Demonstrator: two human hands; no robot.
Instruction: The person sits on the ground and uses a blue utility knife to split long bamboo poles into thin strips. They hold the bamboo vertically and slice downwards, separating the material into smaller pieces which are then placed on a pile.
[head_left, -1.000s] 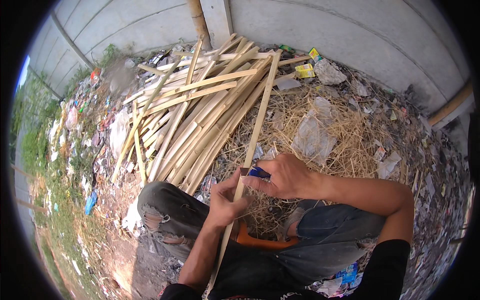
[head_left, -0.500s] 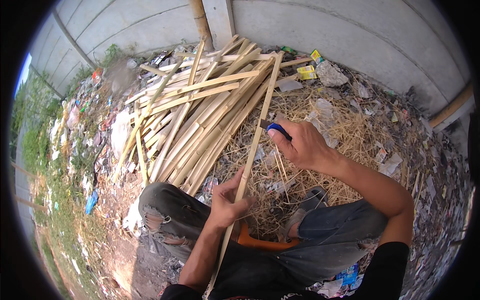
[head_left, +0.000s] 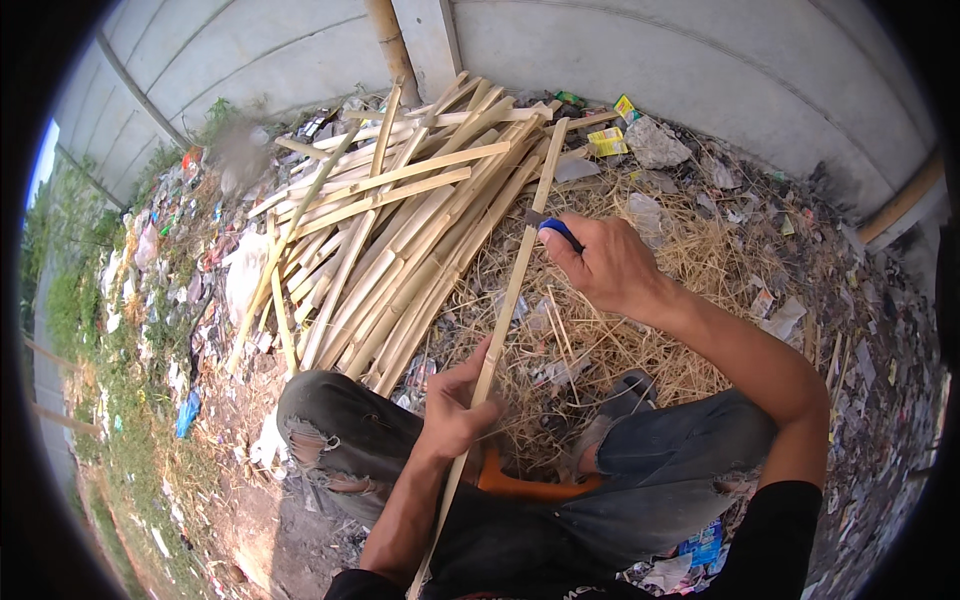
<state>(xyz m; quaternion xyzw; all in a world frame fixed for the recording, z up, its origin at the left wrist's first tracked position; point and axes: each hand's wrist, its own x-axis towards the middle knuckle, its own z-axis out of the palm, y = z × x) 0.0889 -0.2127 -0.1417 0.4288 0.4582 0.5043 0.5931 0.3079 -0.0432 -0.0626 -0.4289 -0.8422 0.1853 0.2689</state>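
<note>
Gripped in my left hand (head_left: 457, 405) is a long, pale bamboo strip (head_left: 512, 290), its thumb and fingers wrapped round the lower part. The strip slants from my lap up and away to the right. My right hand (head_left: 612, 262) is closed on a knife with a blue handle (head_left: 562, 234). Its short dark blade lies against the upper part of the strip. Beyond my hands, to the left, rests a large heap of split bamboo strips (head_left: 400, 255), many of them crossing one another.
Dry shavings (head_left: 690, 285) and litter cover the ground on the right. A grey wall (head_left: 680, 60) closes off the far side, with a bamboo post (head_left: 392, 45) against it. Something orange (head_left: 535, 487) shows between my legs. Green weeds (head_left: 75, 300) grow at the far left.
My right hand with the knife has moved slightly up and away along the strip. The strip's far end sits a little lower in view; my left hand keeps its grip.
</note>
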